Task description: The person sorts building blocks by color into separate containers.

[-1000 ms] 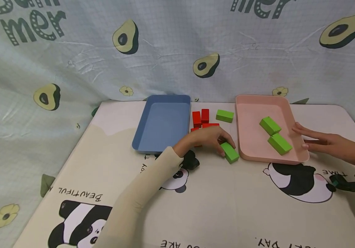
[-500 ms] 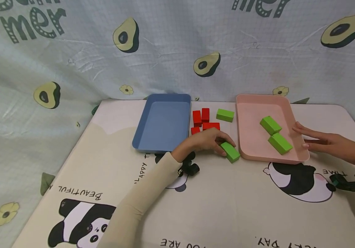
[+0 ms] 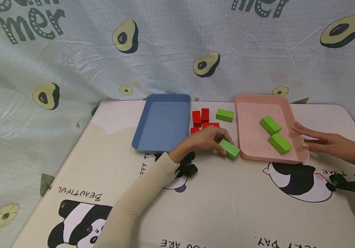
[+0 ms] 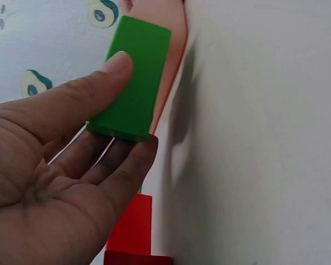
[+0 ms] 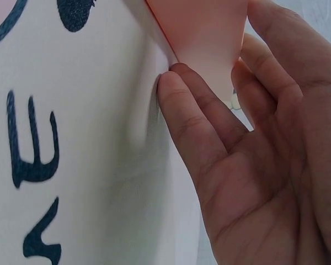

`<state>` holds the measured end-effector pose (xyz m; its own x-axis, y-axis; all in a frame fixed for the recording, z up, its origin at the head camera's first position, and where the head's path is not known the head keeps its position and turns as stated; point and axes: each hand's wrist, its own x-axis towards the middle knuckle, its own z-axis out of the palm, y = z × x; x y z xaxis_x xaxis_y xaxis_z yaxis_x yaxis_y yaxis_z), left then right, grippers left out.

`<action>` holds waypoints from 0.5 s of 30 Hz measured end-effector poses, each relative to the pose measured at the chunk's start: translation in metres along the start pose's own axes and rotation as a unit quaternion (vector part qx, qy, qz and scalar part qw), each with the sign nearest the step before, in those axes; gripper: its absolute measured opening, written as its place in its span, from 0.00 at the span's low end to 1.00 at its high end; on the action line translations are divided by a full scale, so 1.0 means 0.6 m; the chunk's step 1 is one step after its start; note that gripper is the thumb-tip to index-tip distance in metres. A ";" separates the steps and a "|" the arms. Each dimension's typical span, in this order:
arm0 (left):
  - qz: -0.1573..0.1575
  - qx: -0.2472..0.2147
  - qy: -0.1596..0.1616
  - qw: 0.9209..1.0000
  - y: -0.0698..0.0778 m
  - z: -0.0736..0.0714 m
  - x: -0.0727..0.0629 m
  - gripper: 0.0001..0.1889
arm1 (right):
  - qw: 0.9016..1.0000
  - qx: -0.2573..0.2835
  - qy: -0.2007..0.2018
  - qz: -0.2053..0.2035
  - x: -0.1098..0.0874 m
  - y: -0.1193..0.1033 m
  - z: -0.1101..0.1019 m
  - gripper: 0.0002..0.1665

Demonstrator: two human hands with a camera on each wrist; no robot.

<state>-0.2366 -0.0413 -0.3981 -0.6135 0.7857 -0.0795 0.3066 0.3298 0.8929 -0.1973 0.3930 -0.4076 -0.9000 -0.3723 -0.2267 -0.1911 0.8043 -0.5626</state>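
My left hand [image 3: 206, 139] pinches a green block [image 3: 229, 148] between thumb and fingers, close to the left wall of the pink tray. In the left wrist view the thumb lies across the face of that block [image 4: 138, 83], with fingertips at its lower end. My right hand [image 3: 335, 144] is at the right side of the pink tray [image 3: 252, 137], fingers extended. The right wrist view has its fingertips [image 5: 171, 83] right at the tray wall [image 5: 204, 33]. Two green blocks [image 3: 270, 125] [image 3: 280, 143] lie inside the pink tray.
A blue tray [image 3: 165, 120] stands to the left. Several red blocks [image 3: 196, 119] sit between the trays, partly behind my left hand. Another green block [image 3: 225, 115] lies at the back near the pink tray. A patterned curtain [image 3: 165, 51] hangs behind the table.
The green block in my left hand has turned and shifted slightly upward in the head view. My left wrist has moved slightly left. The right hand and both trays stay in place.
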 end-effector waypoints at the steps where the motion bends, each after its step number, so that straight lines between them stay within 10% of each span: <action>1: -0.002 0.000 0.007 1.000 0.001 -0.001 -0.001 0.17 | 1.000 0.000 -0.001 -0.001 0.000 0.000 0.000 0.39; 15: -0.023 0.020 0.073 0.997 0.008 -0.012 -0.013 0.20 | 0.999 0.027 -0.012 0.032 0.005 -0.002 0.005 0.41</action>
<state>-0.2354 -0.0498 -0.3897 -0.7256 0.6861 -0.0526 0.3031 0.3872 0.8707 -0.1987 0.3893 -0.4100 -0.9001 -0.3325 -0.2814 -0.1122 0.8012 -0.5879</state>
